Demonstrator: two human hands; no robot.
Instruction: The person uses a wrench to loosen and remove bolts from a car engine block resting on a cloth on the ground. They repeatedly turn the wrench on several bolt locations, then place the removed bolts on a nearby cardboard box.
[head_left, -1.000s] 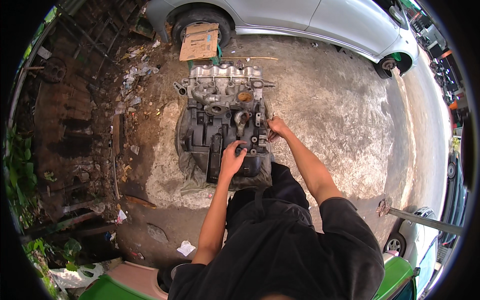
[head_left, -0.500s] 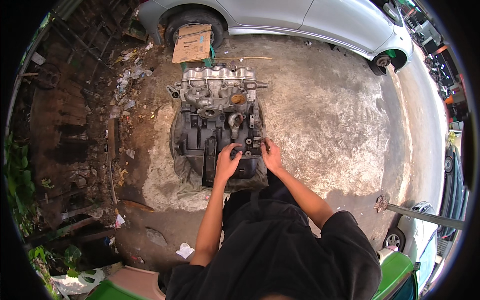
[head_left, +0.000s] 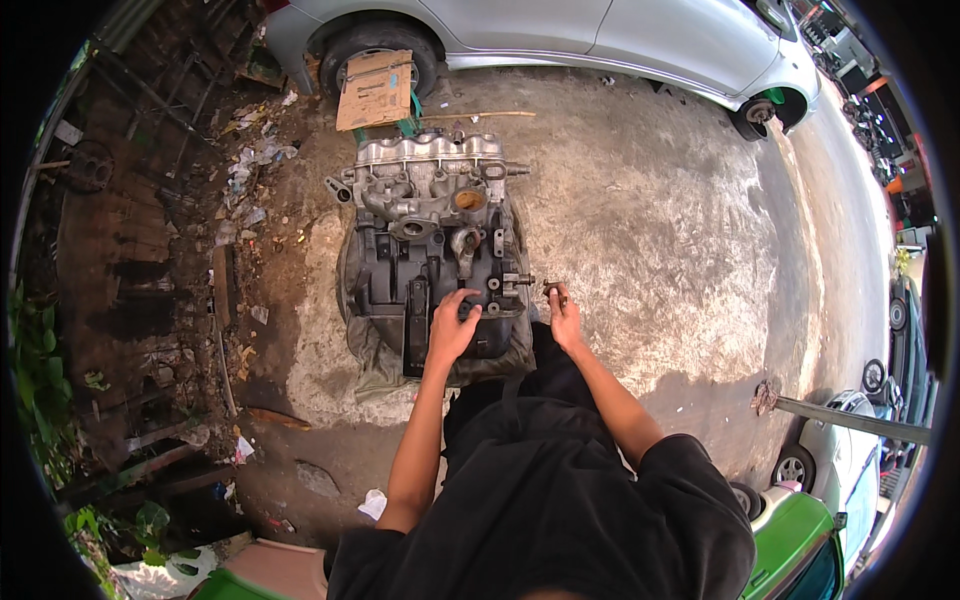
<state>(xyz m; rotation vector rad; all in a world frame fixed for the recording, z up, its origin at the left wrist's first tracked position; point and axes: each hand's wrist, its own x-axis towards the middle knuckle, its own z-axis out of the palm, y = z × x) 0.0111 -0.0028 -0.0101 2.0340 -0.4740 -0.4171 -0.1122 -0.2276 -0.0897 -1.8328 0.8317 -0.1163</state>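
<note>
A car engine (head_left: 385,270) sits on the ground in front of me, its silvery upper part farther away and its dark block nearer. My left hand (head_left: 452,328) rests at the near side of the block. Its thumb and fingers are apart and curved about a small dark round part (head_left: 466,311). To the right of the engine, clear of it, my right hand (head_left: 565,318) pinches a small brownish metal piece (head_left: 555,288), its exact kind too small to make out. A short metal fitting (head_left: 514,282) juts from the block's right side, between the two hands.
Dark cloth (head_left: 375,365) lies under the engine. Beyond it stand a cardboard piece (head_left: 375,92) on a green support and a silver car (head_left: 560,35). Litter (head_left: 260,155) and a wooden strip (head_left: 222,280) lie to the left; a pole (head_left: 850,420) reaches in at the right.
My right hand has moved rightward, away from the engine's side, and the small metal piece now shows in its fingers. My left hand stays at the block. The view has shifted slightly.
</note>
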